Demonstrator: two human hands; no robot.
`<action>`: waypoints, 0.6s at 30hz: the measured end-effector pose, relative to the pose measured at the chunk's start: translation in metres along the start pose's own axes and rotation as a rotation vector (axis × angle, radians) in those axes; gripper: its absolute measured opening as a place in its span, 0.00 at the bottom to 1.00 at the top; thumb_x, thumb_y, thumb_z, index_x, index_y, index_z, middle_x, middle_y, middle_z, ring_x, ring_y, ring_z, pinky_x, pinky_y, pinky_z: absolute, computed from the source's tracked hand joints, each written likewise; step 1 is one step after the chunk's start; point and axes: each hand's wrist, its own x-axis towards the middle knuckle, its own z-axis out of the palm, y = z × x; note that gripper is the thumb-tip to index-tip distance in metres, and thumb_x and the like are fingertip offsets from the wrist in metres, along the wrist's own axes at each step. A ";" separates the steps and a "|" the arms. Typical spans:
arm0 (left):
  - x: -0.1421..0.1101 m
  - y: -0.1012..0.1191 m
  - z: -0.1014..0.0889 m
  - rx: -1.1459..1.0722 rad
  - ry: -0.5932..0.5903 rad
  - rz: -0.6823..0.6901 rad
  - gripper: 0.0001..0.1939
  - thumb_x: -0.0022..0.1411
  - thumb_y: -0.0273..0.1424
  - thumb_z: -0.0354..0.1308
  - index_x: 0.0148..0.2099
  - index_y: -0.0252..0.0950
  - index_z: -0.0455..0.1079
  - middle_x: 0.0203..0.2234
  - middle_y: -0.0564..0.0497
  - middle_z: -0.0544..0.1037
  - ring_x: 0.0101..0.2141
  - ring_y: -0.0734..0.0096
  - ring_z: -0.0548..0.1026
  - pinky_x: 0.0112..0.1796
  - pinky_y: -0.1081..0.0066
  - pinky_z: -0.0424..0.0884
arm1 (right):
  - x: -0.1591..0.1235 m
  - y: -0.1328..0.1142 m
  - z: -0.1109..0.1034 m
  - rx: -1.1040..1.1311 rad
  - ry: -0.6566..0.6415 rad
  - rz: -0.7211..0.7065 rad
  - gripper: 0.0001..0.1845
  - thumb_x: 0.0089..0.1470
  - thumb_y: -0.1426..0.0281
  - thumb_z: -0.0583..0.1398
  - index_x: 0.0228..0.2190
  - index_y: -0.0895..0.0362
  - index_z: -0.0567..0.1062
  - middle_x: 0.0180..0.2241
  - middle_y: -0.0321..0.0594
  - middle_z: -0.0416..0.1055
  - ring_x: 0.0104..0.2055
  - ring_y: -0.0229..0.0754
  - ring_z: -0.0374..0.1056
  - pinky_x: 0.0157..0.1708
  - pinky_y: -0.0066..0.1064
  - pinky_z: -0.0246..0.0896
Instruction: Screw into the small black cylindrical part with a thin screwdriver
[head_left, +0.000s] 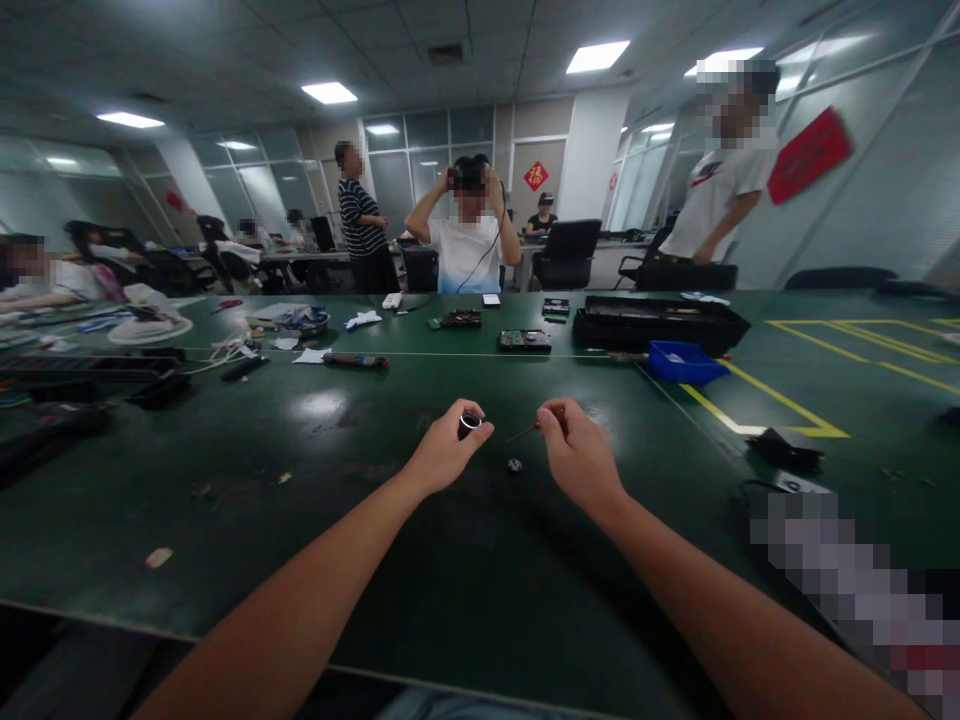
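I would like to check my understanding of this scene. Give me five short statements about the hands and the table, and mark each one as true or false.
1. The left hand holds a dark cylindrical piece with a bright rim. True.
2. The right hand holds nothing. False: the right hand holds a thin tool.
3. A small round piece lies on the green table. True.
4. The blue bin stands on the far side of the long black tray. False: the blue bin is on the near side of the long black tray.
5. The person across the table has both hands raised to the head. True.
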 end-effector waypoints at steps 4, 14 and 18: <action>-0.003 0.010 0.008 0.133 -0.034 0.105 0.15 0.64 0.41 0.55 0.48 0.38 0.69 0.40 0.48 0.75 0.40 0.64 0.73 0.42 0.65 0.69 | 0.001 0.001 -0.001 0.011 0.020 -0.001 0.13 0.63 0.61 0.51 0.36 0.53 0.70 0.31 0.41 0.75 0.32 0.45 0.70 0.32 0.35 0.59; -0.006 0.011 0.032 0.567 -0.272 0.266 0.19 0.67 0.40 0.47 0.55 0.45 0.71 0.40 0.46 0.74 0.38 0.60 0.75 0.37 0.64 0.70 | 0.004 0.006 -0.003 0.030 0.052 0.017 0.12 0.63 0.62 0.51 0.36 0.54 0.70 0.31 0.41 0.75 0.34 0.46 0.71 0.35 0.35 0.59; -0.002 0.005 0.036 0.606 -0.305 0.217 0.18 0.65 0.44 0.51 0.50 0.43 0.75 0.38 0.45 0.74 0.36 0.59 0.75 0.35 0.65 0.69 | 0.003 0.005 -0.002 0.022 0.046 0.005 0.12 0.64 0.62 0.50 0.36 0.54 0.70 0.31 0.40 0.74 0.34 0.44 0.70 0.35 0.35 0.58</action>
